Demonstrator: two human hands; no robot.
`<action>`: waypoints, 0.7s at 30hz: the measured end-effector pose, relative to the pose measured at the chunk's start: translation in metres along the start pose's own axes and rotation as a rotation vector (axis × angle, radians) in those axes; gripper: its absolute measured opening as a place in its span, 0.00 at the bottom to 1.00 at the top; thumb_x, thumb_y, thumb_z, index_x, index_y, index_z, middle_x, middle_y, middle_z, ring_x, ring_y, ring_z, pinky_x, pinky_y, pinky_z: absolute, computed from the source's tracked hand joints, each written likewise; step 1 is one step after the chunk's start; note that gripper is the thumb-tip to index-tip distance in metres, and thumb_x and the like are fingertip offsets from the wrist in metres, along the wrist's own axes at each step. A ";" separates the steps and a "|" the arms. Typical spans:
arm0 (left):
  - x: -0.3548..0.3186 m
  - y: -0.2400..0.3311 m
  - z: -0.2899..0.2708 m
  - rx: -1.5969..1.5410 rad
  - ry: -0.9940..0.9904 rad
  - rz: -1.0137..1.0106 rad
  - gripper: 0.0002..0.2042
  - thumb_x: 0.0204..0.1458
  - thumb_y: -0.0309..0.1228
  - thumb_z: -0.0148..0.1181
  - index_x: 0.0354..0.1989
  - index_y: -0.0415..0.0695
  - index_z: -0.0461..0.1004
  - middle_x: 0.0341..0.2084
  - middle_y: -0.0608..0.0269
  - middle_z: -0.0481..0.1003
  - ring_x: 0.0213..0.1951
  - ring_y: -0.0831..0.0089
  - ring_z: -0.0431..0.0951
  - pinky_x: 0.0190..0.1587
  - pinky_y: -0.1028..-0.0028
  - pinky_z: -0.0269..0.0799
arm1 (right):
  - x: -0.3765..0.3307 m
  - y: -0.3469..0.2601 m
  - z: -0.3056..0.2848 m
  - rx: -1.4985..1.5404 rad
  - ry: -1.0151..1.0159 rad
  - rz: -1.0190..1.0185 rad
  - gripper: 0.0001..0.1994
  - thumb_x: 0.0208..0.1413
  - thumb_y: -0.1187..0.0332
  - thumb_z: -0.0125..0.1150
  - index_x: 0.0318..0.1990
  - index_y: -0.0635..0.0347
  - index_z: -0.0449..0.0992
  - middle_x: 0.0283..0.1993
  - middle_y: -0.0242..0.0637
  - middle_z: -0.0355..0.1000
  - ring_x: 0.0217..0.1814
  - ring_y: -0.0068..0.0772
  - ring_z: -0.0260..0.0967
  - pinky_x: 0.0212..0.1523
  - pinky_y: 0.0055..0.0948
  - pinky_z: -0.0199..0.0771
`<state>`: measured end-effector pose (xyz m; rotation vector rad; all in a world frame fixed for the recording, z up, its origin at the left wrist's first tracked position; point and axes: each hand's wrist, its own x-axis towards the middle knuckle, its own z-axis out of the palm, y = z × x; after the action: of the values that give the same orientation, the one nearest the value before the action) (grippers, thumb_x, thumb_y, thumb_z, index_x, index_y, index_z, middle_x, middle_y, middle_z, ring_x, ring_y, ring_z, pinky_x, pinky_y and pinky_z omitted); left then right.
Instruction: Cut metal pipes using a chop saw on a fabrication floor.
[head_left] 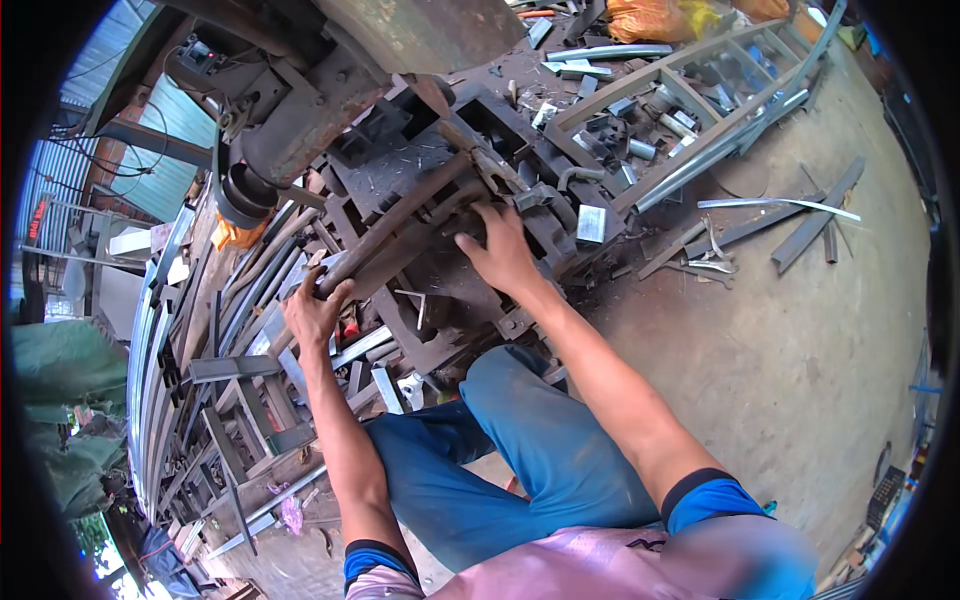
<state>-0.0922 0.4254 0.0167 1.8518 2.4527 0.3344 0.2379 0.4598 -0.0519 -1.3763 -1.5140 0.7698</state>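
A heavy, dark, greasy metal machine stands in front of my knees. Across its near side runs a long dark metal bar, slanting from lower left to upper right. At the bar's lower left end, my left hand is closed, thumb and fingers around the end. Further right, my right hand reaches into the machine with fingers curled against dark metal near the bar's other end. What those fingers grip blends into the shadow. Below the bar, a thin pale rod sticks out of the machine.
Metal offcuts lie in and around a ladder-like frame at upper right. A small silver block sits right of my right hand. Long metal strips and steel profiles crowd the left. Loose bars lie on the concrete floor.
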 end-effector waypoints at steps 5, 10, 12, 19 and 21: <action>0.003 -0.010 -0.004 -0.014 0.054 0.032 0.39 0.45 0.70 0.62 0.54 0.50 0.83 0.38 0.51 0.85 0.46 0.56 0.82 0.59 0.60 0.61 | -0.080 -0.030 -0.084 -0.113 0.007 -0.053 0.23 0.55 0.67 0.67 0.58 0.64 0.76 0.62 0.53 0.70 0.67 0.57 0.66 0.69 0.46 0.63; 0.004 -0.005 -0.006 -0.042 0.087 0.044 0.34 0.46 0.67 0.65 0.49 0.51 0.86 0.35 0.55 0.85 0.42 0.57 0.83 0.52 0.61 0.66 | -0.190 -0.030 -0.172 -0.270 0.006 -0.001 0.18 0.55 0.68 0.66 0.51 0.69 0.78 0.56 0.53 0.74 0.61 0.57 0.70 0.64 0.46 0.69; 0.004 -0.006 0.000 -0.045 0.113 0.058 0.33 0.46 0.67 0.65 0.48 0.51 0.86 0.36 0.55 0.85 0.42 0.57 0.83 0.52 0.61 0.66 | -0.225 -0.025 -0.189 -0.297 -0.041 0.053 0.20 0.57 0.67 0.65 0.54 0.69 0.77 0.56 0.54 0.74 0.60 0.57 0.71 0.63 0.47 0.70; 0.000 -0.003 -0.003 -0.063 0.117 0.069 0.33 0.47 0.67 0.64 0.49 0.51 0.86 0.39 0.57 0.85 0.46 0.59 0.82 0.56 0.60 0.62 | -0.264 -0.021 -0.154 -0.126 -0.088 0.473 0.30 0.64 0.57 0.61 0.66 0.69 0.67 0.57 0.59 0.72 0.54 0.55 0.75 0.54 0.48 0.76; -0.005 -0.001 -0.009 -0.068 0.113 0.052 0.34 0.47 0.68 0.64 0.49 0.51 0.86 0.40 0.57 0.85 0.47 0.59 0.82 0.57 0.59 0.62 | -0.260 0.001 -0.147 -0.213 -0.077 0.456 0.25 0.65 0.58 0.59 0.62 0.70 0.70 0.57 0.63 0.72 0.52 0.60 0.75 0.52 0.50 0.75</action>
<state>-0.0933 0.4195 0.0246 1.9214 2.4328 0.5328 0.3606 0.1877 -0.0524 -1.9088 -1.3848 0.9667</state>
